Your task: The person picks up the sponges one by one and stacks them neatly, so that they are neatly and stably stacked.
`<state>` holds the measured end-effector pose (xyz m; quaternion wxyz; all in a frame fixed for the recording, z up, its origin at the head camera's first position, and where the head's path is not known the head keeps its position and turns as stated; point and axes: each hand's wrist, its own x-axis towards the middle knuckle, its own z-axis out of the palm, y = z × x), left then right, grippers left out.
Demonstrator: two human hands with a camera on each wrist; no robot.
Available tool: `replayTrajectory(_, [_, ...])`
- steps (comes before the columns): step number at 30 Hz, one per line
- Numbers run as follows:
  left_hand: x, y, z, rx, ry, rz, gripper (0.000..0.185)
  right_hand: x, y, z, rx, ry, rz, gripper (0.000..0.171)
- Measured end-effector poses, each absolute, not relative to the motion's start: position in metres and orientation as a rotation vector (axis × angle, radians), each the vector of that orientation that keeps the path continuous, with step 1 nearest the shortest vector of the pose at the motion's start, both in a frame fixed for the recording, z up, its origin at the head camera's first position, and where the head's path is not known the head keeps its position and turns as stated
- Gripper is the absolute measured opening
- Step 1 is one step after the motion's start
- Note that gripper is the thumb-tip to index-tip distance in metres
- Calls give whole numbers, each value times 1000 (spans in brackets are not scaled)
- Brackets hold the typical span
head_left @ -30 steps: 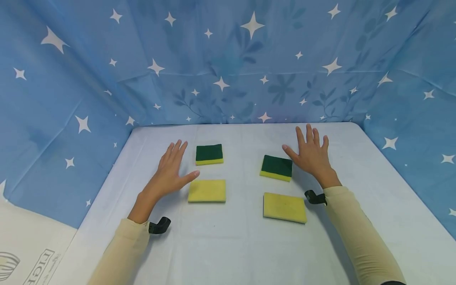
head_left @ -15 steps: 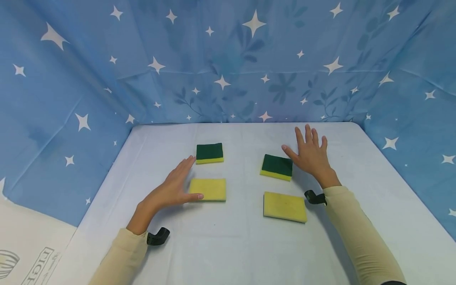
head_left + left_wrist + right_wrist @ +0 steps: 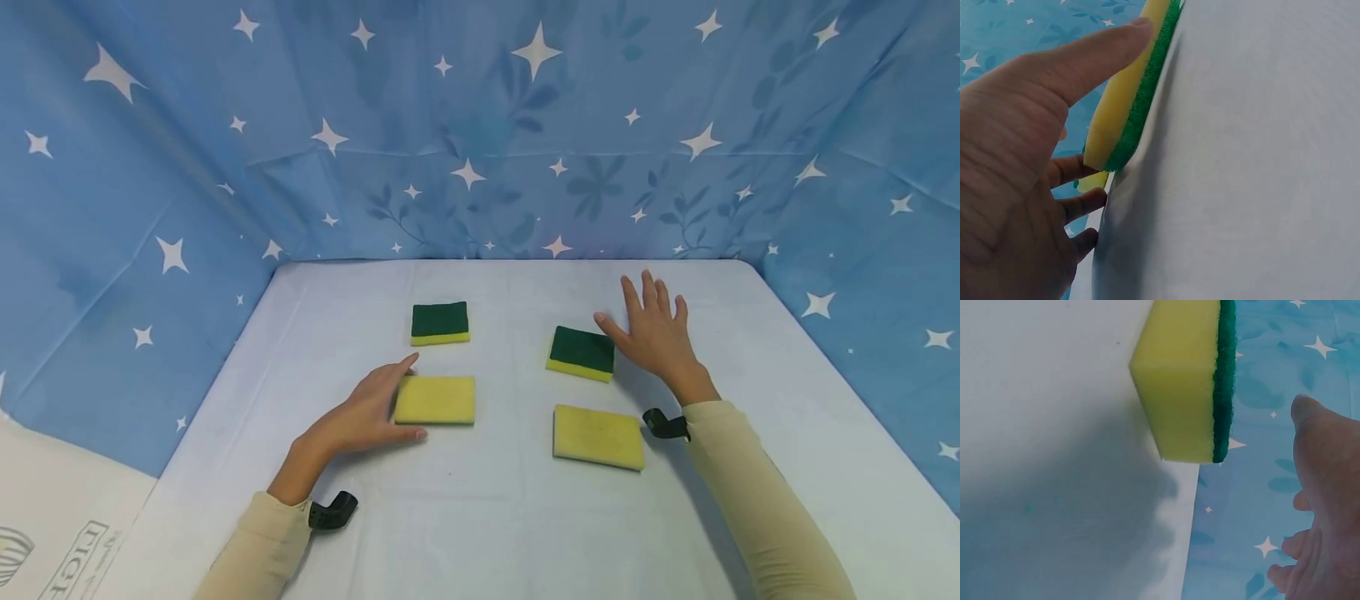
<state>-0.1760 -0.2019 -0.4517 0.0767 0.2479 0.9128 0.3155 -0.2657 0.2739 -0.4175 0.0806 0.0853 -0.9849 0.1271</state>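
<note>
My left hand (image 3: 367, 412) reaches around the left end of a sponge lying yellow side up (image 3: 438, 401). Its thumb stretches along the near edge and the fingers along the far edge, spread apart. In the left wrist view the thumb overlaps that sponge (image 3: 1124, 94), whose green scouring layer faces the table. My right hand (image 3: 658, 337) hovers with fingers spread, holding nothing. Just left of it lies a sponge with its green side up (image 3: 582, 350). The right wrist view shows this sponge (image 3: 1185, 406) apart from the thumb.
Another green-side-up sponge (image 3: 439, 322) lies at the back left. A further yellow-side-up sponge (image 3: 597, 437) lies nearer, at right of centre. White cloth covers the table (image 3: 480, 525). A blue star-patterned curtain (image 3: 480, 125) rises behind and along both sides.
My left hand has moved down and to the right from beside the sponges, until its thumb and fingers straddle the near-left sponge's end. My right hand has barely moved. The sponges lie where they were.
</note>
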Motion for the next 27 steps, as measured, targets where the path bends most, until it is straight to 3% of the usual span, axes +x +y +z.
replayTrajectory(27, [-177, -208, -461, 706, 2731, 973, 104, -212, 269, -419, 421, -2811, 818, 87])
